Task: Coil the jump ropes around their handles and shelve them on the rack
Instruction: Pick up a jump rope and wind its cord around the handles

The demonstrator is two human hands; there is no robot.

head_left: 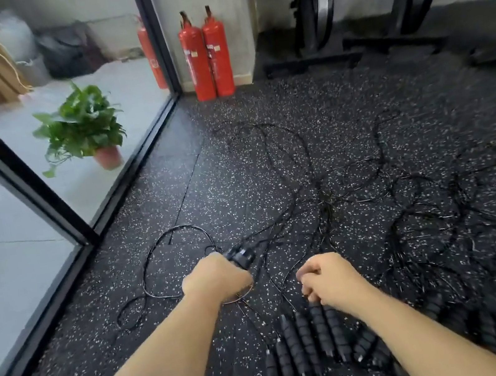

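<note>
While both forearms reach over the speckled floor (176, 199), head view: left hand (216, 278) fisted, fingers clamped round the held handles (242, 256), whose ends stick out past the fist. Right hand (327, 279): fingers curled close together, just above a row of ridged handles (302, 343) lying side by side; whether it pinches a cord, cannot tell. Loose ropes (339, 192) sprawl tangled beyond both hands.

- Thin black jump-rope cords (324, 201) sprawl uncoiled in a loose tangle across the speckled floor (194, 190).
- Ribbed black handles (305, 342) lie side by side on the floor nearest the camera.
- One handle pair (242, 257) is gripped in the left hand (216, 278), its cord looping away to the left.
</note>
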